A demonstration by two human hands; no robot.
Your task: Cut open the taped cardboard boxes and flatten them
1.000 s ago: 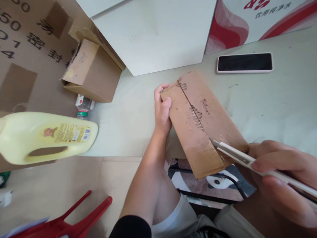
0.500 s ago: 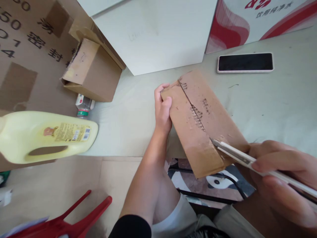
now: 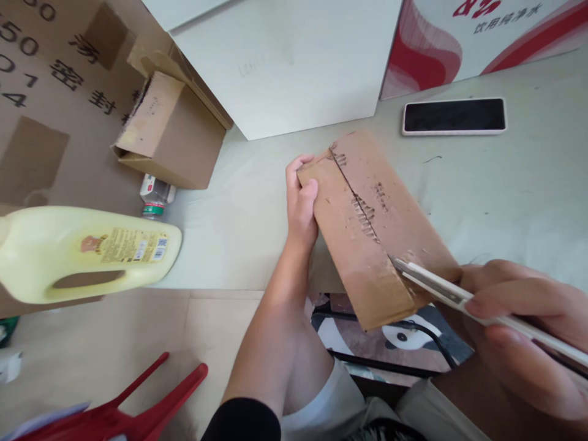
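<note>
A brown cardboard box (image 3: 404,214) is held tilted over the table's near edge, above my lap. Along its upper face runs a dark seam, with torn, ridged patches of cardboard beside it. My left hand (image 3: 303,199) grips the box's far left end, thumb on the face and fingers round the back. In my right hand (image 3: 528,318) is a white utility knife (image 3: 441,286), held like a pen. Its blade tip touches the seam near the taped near end of the box. Part of my right hand runs off the frame's right side.
A phone (image 3: 454,116) lies on the pale table (image 3: 514,190) at right. Behind stand a white box (image 3: 294,73) and a red-and-white carton (image 3: 459,49). At left are an open small carton (image 3: 179,128), a clear bottle (image 3: 155,193) and a yellow jug (image 3: 138,245). A red stool (image 3: 151,416) stands below.
</note>
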